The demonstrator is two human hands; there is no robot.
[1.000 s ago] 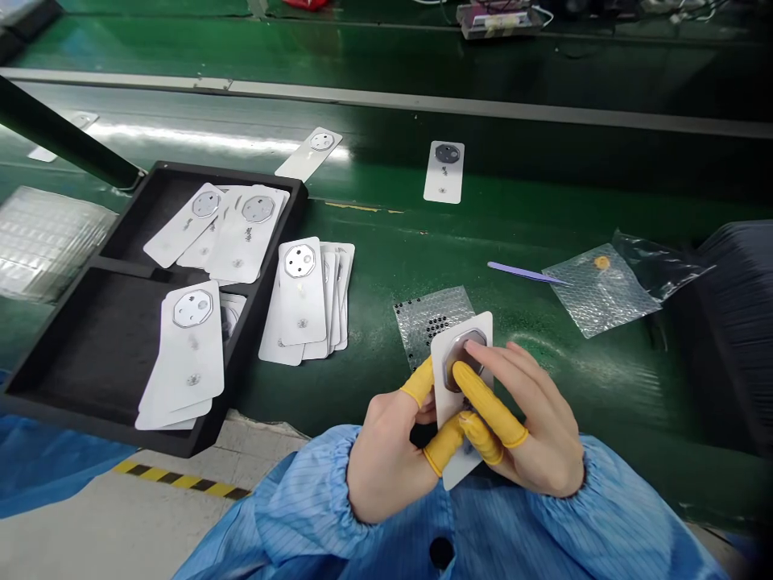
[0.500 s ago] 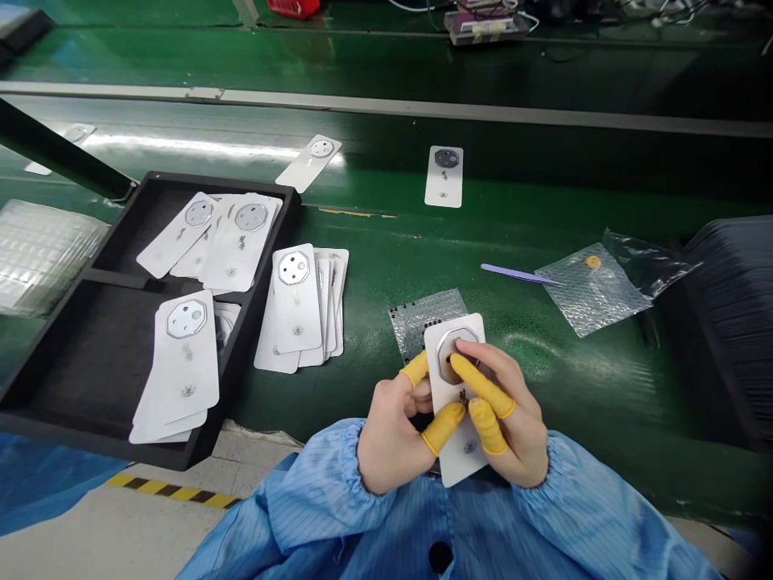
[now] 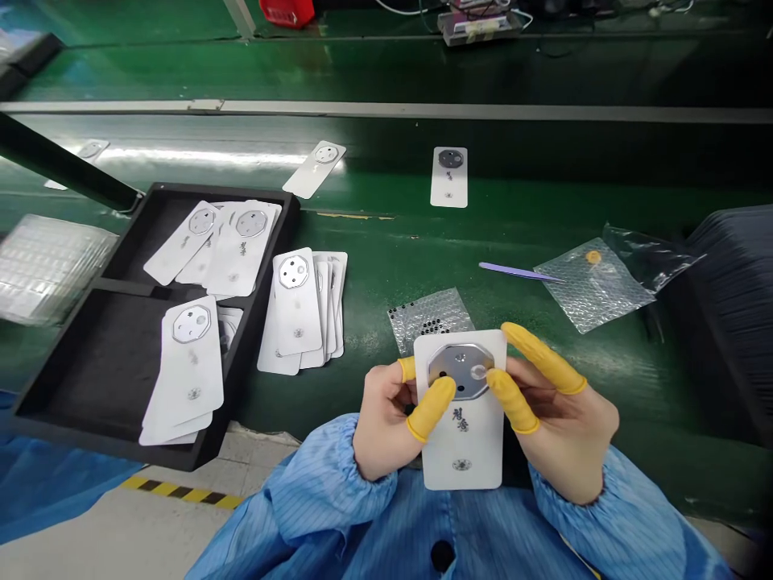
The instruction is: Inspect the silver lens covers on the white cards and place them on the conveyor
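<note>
In front of my chest a white phone back cover (image 3: 440, 443) stands nearly upright, its silver octagonal camera plate (image 3: 462, 358) facing me. Small holes, some dark, and a clear round spot show on that plate. My left hand (image 3: 386, 423) grips the cover's left side, thumb over the plate and fingers partly hidden behind. On the right side my right hand (image 3: 568, 427) pinches the edge, its thumb by the clear spot and its index finger at the top corner. Yellow finger cots cover several fingertips. Just beyond the cover lies a bubble-wrap sheet (image 3: 431, 310) with small black dots.
A black divided tray (image 3: 78, 379) at left holds similar covers. A stack of covers (image 3: 297, 314) lies beside it; one cover (image 3: 449, 181) sits farther back. Purple tweezers (image 3: 513, 271) and a clear bubble bag (image 3: 589, 290) lie right, near a dark rack (image 3: 733, 322).
The cover has turned from tilted to nearly upright and faces me more squarely. My right hand has moved from its front face to its right edge.
</note>
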